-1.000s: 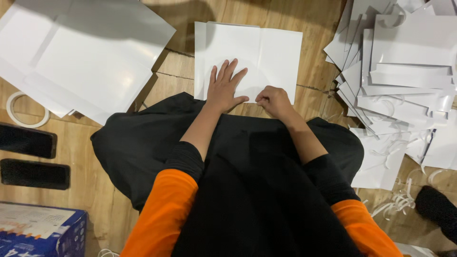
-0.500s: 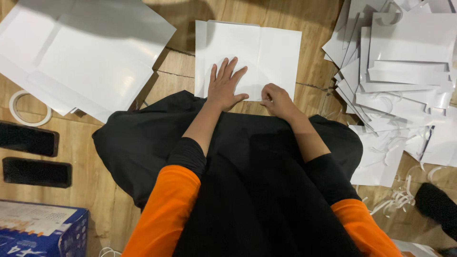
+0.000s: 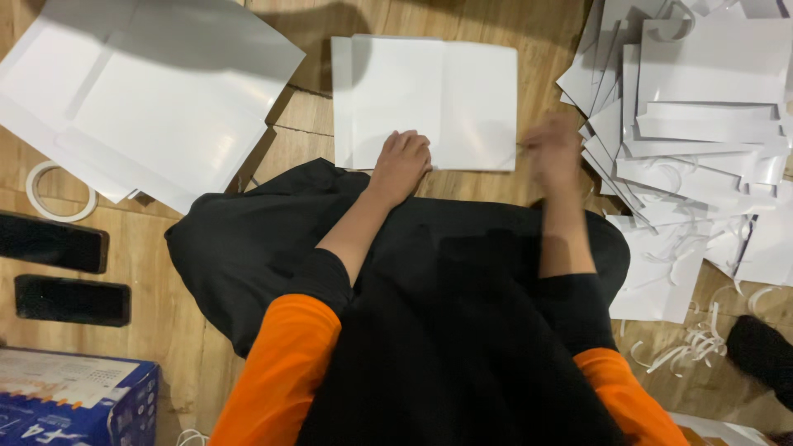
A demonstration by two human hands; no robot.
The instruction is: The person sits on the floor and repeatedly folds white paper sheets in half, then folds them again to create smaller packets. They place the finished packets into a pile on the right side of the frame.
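Observation:
A folded white paper sheet [image 3: 446, 99] lies flat on the wooden floor in front of my lap. My left hand [image 3: 401, 161] rests on its near edge with the fingers curled under, knuckles pressing on the paper. My right hand [image 3: 552, 149] is off the sheet, just past its lower right corner. It is blurred by motion, so its fingers are unclear. It is close to the pile of white paper pieces [image 3: 702, 107] on the right. My black lap cloth [image 3: 273, 239] covers the floor below both hands.
Large flat white sheets [image 3: 149, 99] lie at the upper left. A tape roll [image 3: 58, 192] and two dark phones [image 3: 51, 244] sit at the left, a blue box [image 3: 78, 400] at the lower left. Paper strips [image 3: 694, 347] and a dark object [image 3: 764, 351] lie at the lower right.
My left hand has gone from spread flat to curled on the sheet's near edge. My right hand has left the sheet and swung right toward the pile.

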